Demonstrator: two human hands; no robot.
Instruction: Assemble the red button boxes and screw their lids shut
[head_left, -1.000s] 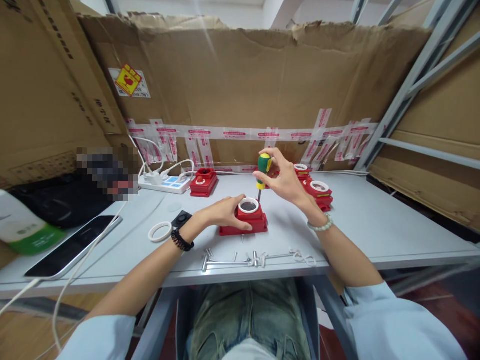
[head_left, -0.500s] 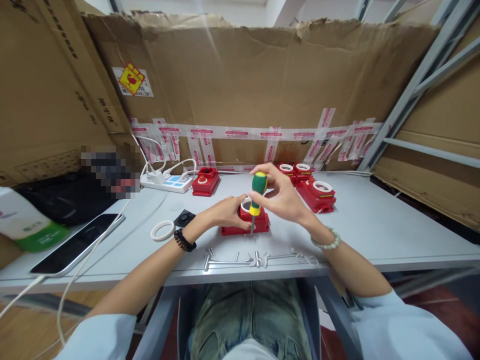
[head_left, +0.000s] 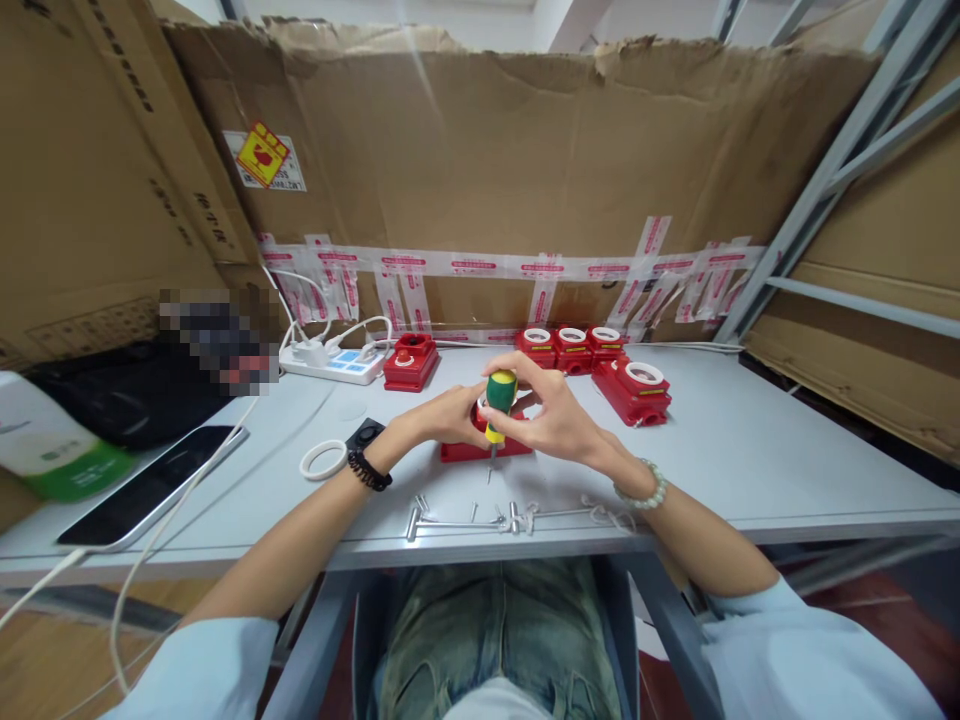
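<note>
A green and yellow screwdriver point(head_left: 501, 392) stands nearly upright in the closed fingers of my right hand point(head_left: 553, 412). Its shaft points down at the front side of a red box point(head_left: 461, 452); whether the tip sits on a screw cannot be told. My left hand point(head_left: 452, 416) grips that box from the left, and a white ring on its top is mostly covered by fingers and screwdriver. In front of the box lies a small screw point(head_left: 490, 476). Left of my left hand are a black square part point(head_left: 365, 436) and a loose white ring point(head_left: 323, 460).
Metal T-bars point(head_left: 457, 525) and several small screws lie along the table's front edge. Behind my right hand stand several red boxes with white rings point(head_left: 634, 390). Another red box point(head_left: 411, 365) is beside a power strip point(head_left: 352, 365). A phone point(head_left: 150, 490) and cables lie left.
My right hand has come down and slightly left with the screwdriver. The held red box has shifted a little away from me. One more red box at the back now shows.
</note>
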